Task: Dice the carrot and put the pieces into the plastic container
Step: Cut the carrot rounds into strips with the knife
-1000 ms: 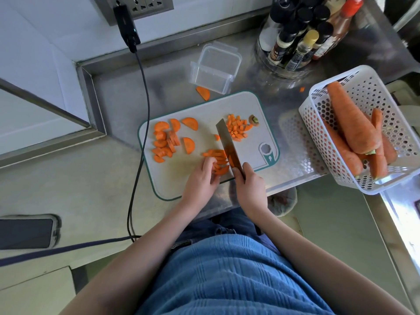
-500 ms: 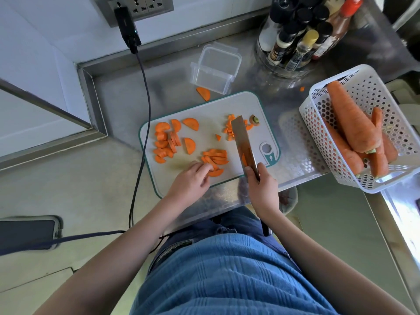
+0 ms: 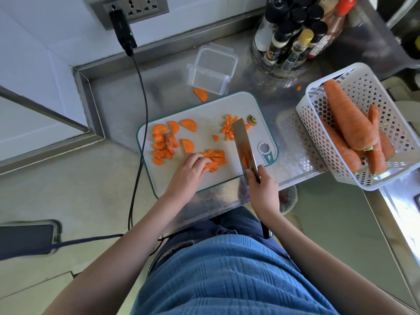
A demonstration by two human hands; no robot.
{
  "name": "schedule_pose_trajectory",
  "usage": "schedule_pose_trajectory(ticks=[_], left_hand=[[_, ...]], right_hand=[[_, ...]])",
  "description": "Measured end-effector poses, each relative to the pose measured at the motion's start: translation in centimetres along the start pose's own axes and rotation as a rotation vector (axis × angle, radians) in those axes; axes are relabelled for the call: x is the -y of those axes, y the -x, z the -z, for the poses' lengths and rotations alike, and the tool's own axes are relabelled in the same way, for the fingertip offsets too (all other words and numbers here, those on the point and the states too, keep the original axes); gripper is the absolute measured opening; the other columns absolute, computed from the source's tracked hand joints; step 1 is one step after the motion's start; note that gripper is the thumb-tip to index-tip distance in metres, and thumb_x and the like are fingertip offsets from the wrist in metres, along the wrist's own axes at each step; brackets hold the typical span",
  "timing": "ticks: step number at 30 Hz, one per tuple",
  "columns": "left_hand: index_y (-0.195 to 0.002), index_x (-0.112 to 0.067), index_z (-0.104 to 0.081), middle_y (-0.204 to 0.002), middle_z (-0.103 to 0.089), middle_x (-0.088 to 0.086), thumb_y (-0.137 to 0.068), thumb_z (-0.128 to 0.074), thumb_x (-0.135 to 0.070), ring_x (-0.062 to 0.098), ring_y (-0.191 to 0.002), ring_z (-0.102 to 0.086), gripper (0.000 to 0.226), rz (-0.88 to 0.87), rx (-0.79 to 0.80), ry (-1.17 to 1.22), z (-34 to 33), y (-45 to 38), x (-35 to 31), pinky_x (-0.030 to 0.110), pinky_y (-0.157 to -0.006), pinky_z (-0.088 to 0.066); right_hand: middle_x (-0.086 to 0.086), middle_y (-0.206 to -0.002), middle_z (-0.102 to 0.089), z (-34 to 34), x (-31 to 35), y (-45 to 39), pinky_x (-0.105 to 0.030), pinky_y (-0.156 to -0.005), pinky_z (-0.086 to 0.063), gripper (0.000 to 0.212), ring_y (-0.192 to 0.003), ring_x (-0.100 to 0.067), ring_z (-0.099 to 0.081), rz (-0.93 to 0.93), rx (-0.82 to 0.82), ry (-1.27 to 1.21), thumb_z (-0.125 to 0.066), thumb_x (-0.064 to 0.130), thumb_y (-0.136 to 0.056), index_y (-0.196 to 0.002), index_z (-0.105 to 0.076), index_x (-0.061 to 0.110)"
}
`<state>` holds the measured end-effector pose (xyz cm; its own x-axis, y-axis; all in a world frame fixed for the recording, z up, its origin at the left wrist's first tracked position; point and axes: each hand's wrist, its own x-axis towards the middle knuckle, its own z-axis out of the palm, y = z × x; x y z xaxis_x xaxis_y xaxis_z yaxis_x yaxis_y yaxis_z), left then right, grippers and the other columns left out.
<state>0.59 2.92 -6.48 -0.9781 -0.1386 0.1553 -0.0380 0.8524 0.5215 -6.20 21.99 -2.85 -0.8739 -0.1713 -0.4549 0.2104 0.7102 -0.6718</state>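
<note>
On the white cutting board (image 3: 204, 178) lie half-moon carrot slices (image 3: 164, 144) at the left, a bunch of carrot strips (image 3: 216, 156) in the middle and a small heap of diced carrot (image 3: 229, 128) at the back right. My left hand (image 3: 191, 171) has its curled fingers on the near end of the strips. My right hand (image 3: 261, 187) grips the handle of a cleaver (image 3: 244, 144), whose blade lies to the right of the strips, pointing away from me. The clear plastic container (image 3: 211, 69) stands empty behind the board.
A white perforated basket (image 3: 318, 123) with whole carrots (image 3: 347, 119) sits at the right. A round rack of bottles (image 3: 295, 32) stands at the back. One carrot slice (image 3: 200, 94) lies on the steel counter by the container. A black cable (image 3: 138, 133) hangs along the board's left edge.
The cleaver has left the strips and moved right, now beside the diced heap. My left hand drew back off the strips, then returned onto their near end.
</note>
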Motion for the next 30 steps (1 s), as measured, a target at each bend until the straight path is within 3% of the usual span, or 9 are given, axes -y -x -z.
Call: schedule_pose_trajectory(ticks=[4, 7, 10, 12, 15, 17, 21, 26, 30], left_hand=[[-0.095, 0.0, -0.065, -0.097, -0.063, 0.012, -0.072, -0.069, 0.014, 0.021, -0.098, -0.047, 0.027, -0.076, 0.092, 0.039, -0.4, -1.5, 0.8, 0.033, -0.086, -0.044], [-0.109, -0.002, -0.064, -0.112, -0.062, 0.011, -0.071, -0.062, 0.017, 0.02, -0.108, -0.047, 0.042, -0.053, 0.099, 0.044, 0.4, -1.7, 0.8, 0.035, -0.089, -0.048], [-0.14, -0.011, -0.041, -0.141, -0.043, 0.004, -0.081, -0.06, -0.001, 0.018, -0.127, -0.04, 0.063, 0.044, 0.209, 0.058, 1.4, -1.2, 0.9, 0.03, -0.096, -0.042], [-0.148, -0.013, -0.025, -0.148, -0.032, 0.005, -0.083, -0.067, -0.015, 0.021, -0.131, -0.037, 0.077, 0.115, 0.319, 0.049, 1.5, -1.2, 1.3, 0.034, -0.1, -0.041], [-0.146, -0.005, -0.028, -0.133, -0.04, 0.016, -0.078, -0.075, -0.015, 0.026, -0.117, -0.047, 0.083, 0.204, 0.292, 0.073, 1.0, -1.8, 2.0, 0.038, -0.102, -0.041], [-0.142, -0.003, -0.035, -0.121, -0.046, 0.015, -0.076, -0.075, -0.009, 0.02, -0.099, -0.053, 0.077, 0.246, 0.266, 0.121, 0.8, -2.3, 2.0, 0.037, -0.095, -0.046], [-0.138, -0.006, -0.044, -0.105, -0.054, 0.007, -0.076, -0.077, -0.017, 0.007, -0.078, -0.047, 0.072, 0.286, 0.268, 0.154, 0.5, -2.8, 1.0, 0.014, -0.075, -0.039], [-0.133, -0.008, -0.049, -0.11, -0.053, 0.008, -0.073, -0.08, -0.026, 0.01, -0.083, -0.049, 0.07, 0.339, 0.222, 0.238, -0.6, -2.5, -0.2, 0.012, -0.076, -0.036], [-0.119, -0.008, -0.056, -0.108, -0.05, 0.011, -0.067, -0.083, -0.032, 0.026, -0.095, -0.055, 0.063, 0.334, 0.146, 0.165, -1.0, -2.0, -0.4, 0.034, -0.078, -0.049]], right_hand=[[-0.007, -0.061, -0.05, -0.6, 0.5, 0.3, -0.033, -0.049, -0.031, 0.031, -0.052, -0.022, -0.043, 0.007, 0.015, 0.028, -0.044, 0.032, -0.1, -0.079, -0.039, 0.01], [-0.007, -0.061, -0.049, -1.2, 1.1, 0.5, -0.034, -0.048, -0.031, 0.03, -0.052, -0.023, -0.042, 0.0, 0.011, 0.061, -0.041, 0.032, -0.101, -0.078, -0.037, 0.013], [-0.006, -0.06, -0.049, -1.8, 1.7, 1.0, -0.033, -0.046, -0.03, 0.028, -0.051, -0.023, -0.042, -0.006, 0.014, 0.055, -0.039, 0.03, -0.102, -0.081, -0.038, 0.011], [-0.007, -0.064, -0.052, -2.2, 2.0, 1.3, -0.033, -0.046, -0.031, 0.027, -0.055, -0.026, -0.047, -0.006, 0.025, 0.065, -0.036, 0.031, -0.102, -0.085, -0.038, 0.011], [-0.006, -0.068, -0.053, -2.8, 2.3, 1.6, -0.032, -0.044, -0.03, 0.026, -0.058, -0.025, -0.049, -0.02, 0.037, 0.095, -0.031, 0.033, -0.103, -0.091, -0.038, 0.011], [-0.005, -0.069, -0.051, -2.9, 2.2, 1.8, -0.031, -0.044, -0.028, 0.025, -0.057, -0.021, -0.048, -0.033, 0.036, 0.095, -0.029, 0.033, -0.104, -0.092, -0.036, 0.012], [-0.002, -0.068, -0.049, -3.6, 2.4, 1.6, -0.029, -0.044, -0.024, 0.021, -0.056, -0.015, -0.045, -0.056, 0.058, 0.112, -0.029, 0.03, -0.104, -0.095, -0.036, 0.012], [-0.007, -0.07, -0.053, -3.9, 2.5, 1.7, -0.031, -0.044, -0.027, 0.022, -0.057, -0.024, -0.047, -0.003, 0.068, 0.174, -0.028, 0.03, -0.104, -0.097, -0.037, 0.012], [-0.009, -0.072, -0.056, -3.9, 2.3, 1.4, -0.034, -0.048, -0.034, 0.022, -0.061, -0.029, -0.052, 0.018, 0.073, 0.189, -0.029, 0.031, -0.104, -0.095, -0.037, 0.013]])
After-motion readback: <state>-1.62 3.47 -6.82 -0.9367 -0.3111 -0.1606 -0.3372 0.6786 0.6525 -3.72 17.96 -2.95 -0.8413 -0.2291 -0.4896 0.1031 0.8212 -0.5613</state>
